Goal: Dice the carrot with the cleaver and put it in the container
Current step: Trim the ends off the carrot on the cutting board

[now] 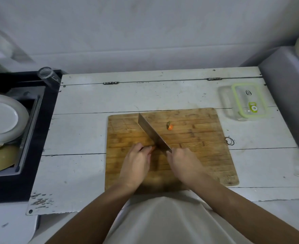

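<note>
Two hands, left hand [136, 162] on carrot [153, 148], right hand [184, 162] gripping cleaver [152, 133]

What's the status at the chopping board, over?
Right hand grips cleaver; left hand pins carrot, mostly hidden. Cut stem end lies apart on board. Container lidded.

Bare board [206, 138] toward container [240, 103]

A single wide-angle view, worn on the person's head, looks forward and steeply down onto the white bench [85, 131] from close above. The cutting board [194, 138] sits at mid-frame; both forearms reach up to it from the bottom edge. Beyond the board the back wall fills the top, and straight edges bow toward the corners.
</note>
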